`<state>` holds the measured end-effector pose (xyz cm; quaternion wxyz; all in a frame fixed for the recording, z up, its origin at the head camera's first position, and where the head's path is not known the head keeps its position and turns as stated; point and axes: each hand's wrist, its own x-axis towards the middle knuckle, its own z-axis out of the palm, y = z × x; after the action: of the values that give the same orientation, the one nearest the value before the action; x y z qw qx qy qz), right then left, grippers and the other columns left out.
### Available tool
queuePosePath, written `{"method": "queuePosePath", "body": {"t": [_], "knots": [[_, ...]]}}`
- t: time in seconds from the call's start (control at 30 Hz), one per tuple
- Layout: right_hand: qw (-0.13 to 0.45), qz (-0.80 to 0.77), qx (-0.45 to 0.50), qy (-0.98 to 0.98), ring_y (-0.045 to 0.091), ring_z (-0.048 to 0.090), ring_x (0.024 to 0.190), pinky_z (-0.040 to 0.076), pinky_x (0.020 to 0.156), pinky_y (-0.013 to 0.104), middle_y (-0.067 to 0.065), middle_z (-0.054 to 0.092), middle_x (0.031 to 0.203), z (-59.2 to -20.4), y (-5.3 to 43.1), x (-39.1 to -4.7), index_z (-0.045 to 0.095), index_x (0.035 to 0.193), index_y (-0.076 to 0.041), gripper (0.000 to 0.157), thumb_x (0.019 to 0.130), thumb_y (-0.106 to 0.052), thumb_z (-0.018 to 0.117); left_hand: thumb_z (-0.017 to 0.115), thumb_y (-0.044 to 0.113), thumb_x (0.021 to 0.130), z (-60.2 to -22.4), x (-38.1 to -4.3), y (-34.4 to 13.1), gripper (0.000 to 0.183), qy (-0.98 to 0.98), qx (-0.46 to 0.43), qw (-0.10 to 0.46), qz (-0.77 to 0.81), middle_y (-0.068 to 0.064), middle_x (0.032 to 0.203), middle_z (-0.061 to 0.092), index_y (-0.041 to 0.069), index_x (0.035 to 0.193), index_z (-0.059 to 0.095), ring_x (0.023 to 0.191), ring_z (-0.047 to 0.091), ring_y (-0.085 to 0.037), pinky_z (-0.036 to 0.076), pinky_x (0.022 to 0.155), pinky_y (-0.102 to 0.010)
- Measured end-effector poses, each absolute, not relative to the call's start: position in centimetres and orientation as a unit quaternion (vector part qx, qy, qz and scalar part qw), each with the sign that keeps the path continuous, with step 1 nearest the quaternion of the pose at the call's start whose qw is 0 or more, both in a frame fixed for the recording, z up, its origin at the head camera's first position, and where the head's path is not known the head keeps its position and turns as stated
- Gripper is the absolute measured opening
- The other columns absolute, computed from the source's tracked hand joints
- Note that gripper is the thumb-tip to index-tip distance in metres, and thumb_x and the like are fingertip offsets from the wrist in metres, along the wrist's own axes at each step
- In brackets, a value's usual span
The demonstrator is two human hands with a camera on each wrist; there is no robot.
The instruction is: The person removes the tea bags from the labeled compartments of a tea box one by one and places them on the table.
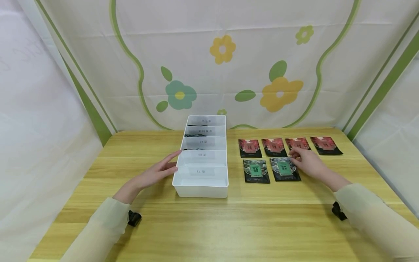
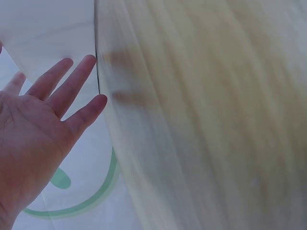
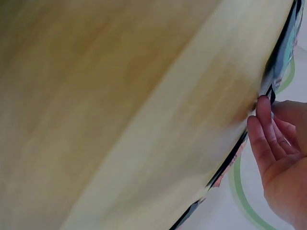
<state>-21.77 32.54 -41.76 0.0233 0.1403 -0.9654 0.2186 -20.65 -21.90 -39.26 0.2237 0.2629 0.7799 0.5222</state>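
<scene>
My left hand (image 1: 156, 172) has its fingers extended, with the tips at the left side of a white divided box (image 1: 200, 191). In the left wrist view the same hand (image 2: 43, 120) shows straight, spread fingers and a bare palm. With thumb and fingertips, my right hand (image 1: 308, 162) pinches the upper right corner of a green-labelled tea sachet (image 1: 284, 171), which lies on the table. The right wrist view shows that hand (image 3: 283, 148) at the edge of a dark sachet (image 3: 279, 57). Another green-labelled tea sachet (image 1: 256, 173) lies just left of it.
Several red-labelled tea sachets (image 1: 250, 148) form a row behind the green ones. Dark packets (image 1: 195, 135) stand in the box's rear compartments; the two front compartments hold none. Printed labels mark the dividers. Behind the wooden table (image 1: 203, 229) hangs a flowered cloth (image 1: 203, 36).
</scene>
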Motion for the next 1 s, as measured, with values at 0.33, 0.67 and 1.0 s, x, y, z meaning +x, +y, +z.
{"method": "queuePosePath", "body": {"t": [0.33, 0.67, 1.0], "knots": [[0.035, 0.24, 0.126, -0.962, 0.026, 0.065, 0.073, 0.052, 0.063, 0.043, 0.017, 0.066, 0.091, -40.1, 32.2, -21.6, 0.059, 0.111, 0.006, 0.019, 0.096, -0.005, 0.059, 0.046, 0.023, 0.105, -39.4, -20.6, -22.1, 0.063, 0.778, 0.264, 0.217, 0.528, -0.021, 0.155, 0.024, 0.02, 0.158, 0.012, 0.138, 0.031, -0.037, 0.024, 0.108, -0.055], [0.07, 0.273, 0.203, -0.938, 0.026, 0.064, 0.085, 0.053, 0.068, 0.043, 0.012, 0.067, 0.1, -36.8, 25.5, -21.5, 0.063, 0.116, 0.0, 0.022, 0.095, -0.008, 0.063, 0.046, 0.025, 0.105, -39.4, -20.7, -22.1, 0.062, 0.782, 0.26, 0.219, 0.523, -0.017, 0.155, 0.025, 0.024, 0.157, 0.014, 0.139, 0.031, -0.034, 0.023, 0.109, -0.055], [0.096, 0.305, 0.322, -0.891, 0.027, 0.062, 0.098, 0.051, 0.08, 0.044, 0.013, 0.065, 0.11, -35.5, 16.3, -22.6, 0.064, 0.116, -0.001, 0.025, 0.094, -0.011, 0.066, 0.047, 0.027, 0.104, -39.3, -20.6, -22.0, 0.062, 0.789, 0.252, 0.222, 0.515, -0.013, 0.158, 0.02, 0.029, 0.157, 0.015, 0.14, 0.03, -0.034, 0.022, 0.11, -0.057]]}}
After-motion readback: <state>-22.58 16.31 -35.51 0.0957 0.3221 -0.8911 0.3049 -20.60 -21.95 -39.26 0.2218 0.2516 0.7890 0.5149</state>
